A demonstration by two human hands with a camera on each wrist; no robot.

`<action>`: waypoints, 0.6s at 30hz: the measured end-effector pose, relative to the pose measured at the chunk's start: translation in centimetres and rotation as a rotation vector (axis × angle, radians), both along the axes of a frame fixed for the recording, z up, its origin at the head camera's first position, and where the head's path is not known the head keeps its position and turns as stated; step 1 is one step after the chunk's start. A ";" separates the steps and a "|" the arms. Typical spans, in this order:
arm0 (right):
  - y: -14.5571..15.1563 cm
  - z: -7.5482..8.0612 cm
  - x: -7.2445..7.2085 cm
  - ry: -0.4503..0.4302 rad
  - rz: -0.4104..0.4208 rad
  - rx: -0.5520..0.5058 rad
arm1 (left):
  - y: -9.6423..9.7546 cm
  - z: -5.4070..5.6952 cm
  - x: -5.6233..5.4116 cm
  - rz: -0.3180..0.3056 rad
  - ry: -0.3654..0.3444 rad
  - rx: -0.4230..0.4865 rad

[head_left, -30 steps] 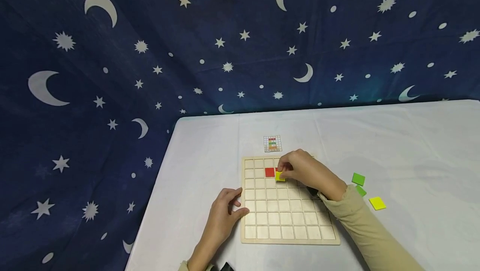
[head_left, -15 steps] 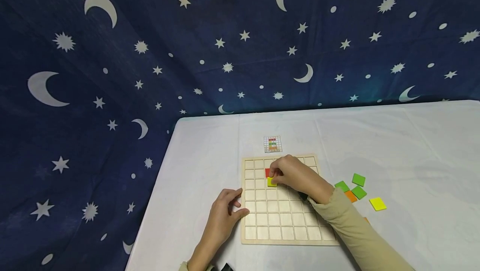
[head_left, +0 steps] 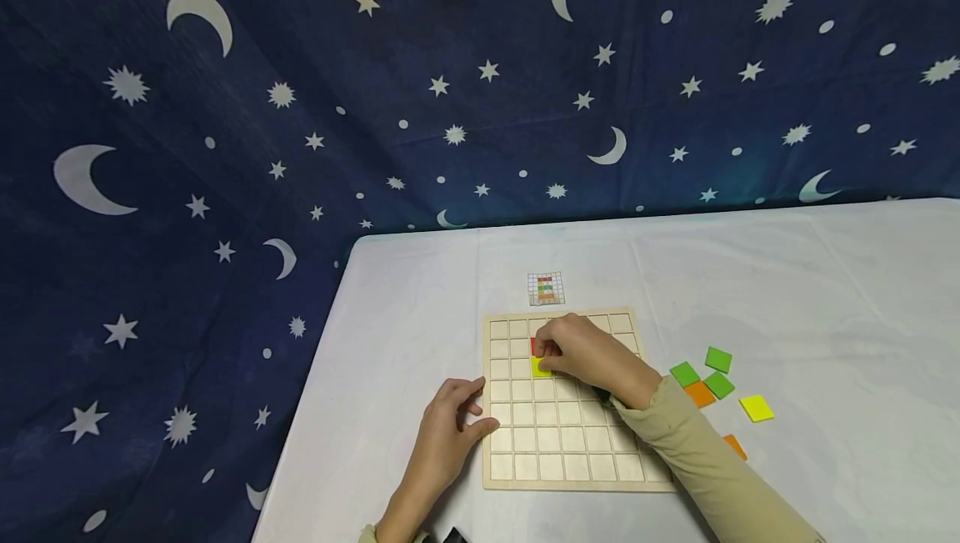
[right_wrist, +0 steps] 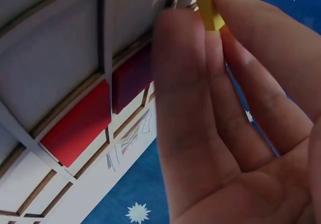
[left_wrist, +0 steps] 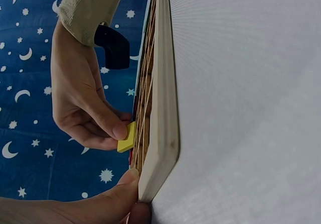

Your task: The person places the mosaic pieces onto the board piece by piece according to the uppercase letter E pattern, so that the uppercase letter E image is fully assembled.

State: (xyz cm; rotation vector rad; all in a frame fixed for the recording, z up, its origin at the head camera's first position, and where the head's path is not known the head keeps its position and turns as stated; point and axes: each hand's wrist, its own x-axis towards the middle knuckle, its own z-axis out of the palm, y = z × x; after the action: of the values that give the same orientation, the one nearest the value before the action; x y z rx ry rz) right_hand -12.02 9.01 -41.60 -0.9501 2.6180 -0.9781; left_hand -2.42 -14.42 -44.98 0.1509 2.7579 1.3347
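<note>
At the far left part of the wooden grid board [head_left: 547, 439], the right hand [head_left: 581, 351] pinches a yellow tile [head_left: 541, 369] between thumb and finger, over the cell on the near side of a red tile [head_left: 533, 346]. The head view leaves only a sliver of red beside the fingers, but the right wrist view shows two red tiles [right_wrist: 80, 126] lying side by side in neighbouring cells. The left wrist view alone shows the yellow tile tilted against the grid; whether it touches the cell's floor cannot be told. The left hand [head_left: 446, 426] has thumb and forefinger spread, resting at the board's left edge, just as it did a second ago. Since then the yellow tile has moved left and nearer, and the right sleeve [head_left: 708, 451] has shifted left too, uncovering a third green tile [head_left: 684, 374] and two orange tiles [head_left: 701, 394] on the white tablecloth [head_left: 847, 301]; another yellow tile [head_left: 757, 408] lies to their right. Beyond the board's far edge, a small card [head_left: 545, 289] carries a printed grid with red, green and orange squares, any finer marks too small to read.
</note>
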 end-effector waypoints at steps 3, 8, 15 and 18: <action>-0.1 0.0 0.0 0.008 -0.009 0.024 | 0.0 0.0 0.0 0.002 -0.001 -0.004; -0.2 -0.1 0.2 0.032 -0.026 0.053 | 0.0 0.0 0.0 0.002 0.000 -0.008; -0.3 -0.2 0.2 0.049 -0.027 0.061 | 0.0 0.0 0.0 -0.001 0.000 -0.003; -0.2 -0.1 0.3 0.050 -0.024 0.069 | 0.0 0.0 0.0 -0.002 -0.003 -0.005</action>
State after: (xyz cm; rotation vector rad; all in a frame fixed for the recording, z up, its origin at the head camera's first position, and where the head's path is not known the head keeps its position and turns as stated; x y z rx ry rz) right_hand -11.76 8.86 -41.74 -0.9416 2.6914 -0.8737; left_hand -2.38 -14.42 -44.96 0.1515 2.7570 1.3266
